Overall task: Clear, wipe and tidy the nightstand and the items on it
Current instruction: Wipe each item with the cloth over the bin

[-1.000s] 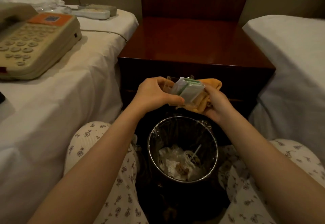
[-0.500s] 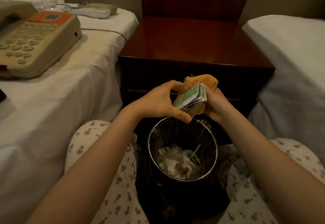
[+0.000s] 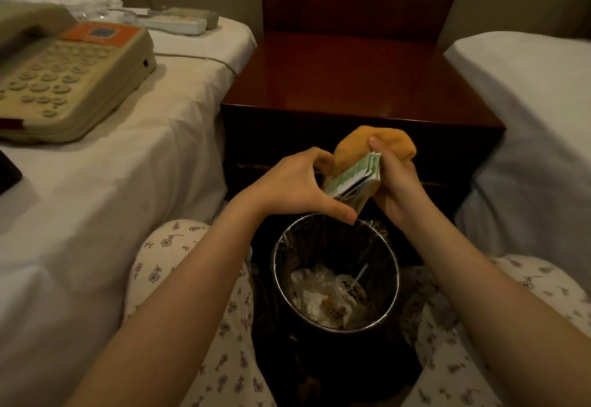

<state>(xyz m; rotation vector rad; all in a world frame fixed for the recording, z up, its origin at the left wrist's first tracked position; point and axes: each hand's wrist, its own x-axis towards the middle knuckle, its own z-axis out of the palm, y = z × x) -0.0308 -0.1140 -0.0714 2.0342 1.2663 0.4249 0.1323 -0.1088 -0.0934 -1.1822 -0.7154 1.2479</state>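
While my right hand (image 3: 396, 189) clenched the cloth (image 3: 358, 141) and packets (image 3: 355, 173) above the bin (image 3: 278, 278), before the nightstand's (image 3: 351, 86) front edge, and my left hand (image 3: 294, 182) pinched their lower end, I feared a loosened grip would spill them into the rubbish.

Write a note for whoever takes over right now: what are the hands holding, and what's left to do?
Left hand: holds the lower end of the packets, above the bin.
Right hand: grips the cloth and the packets' upper end.
Phone and remotes lie on the left bed, off the nightstand.
Done: the bin already has rubbish in it.
Left: probably sort or bin the packets, wipe the nightstand, put phone and remotes back.
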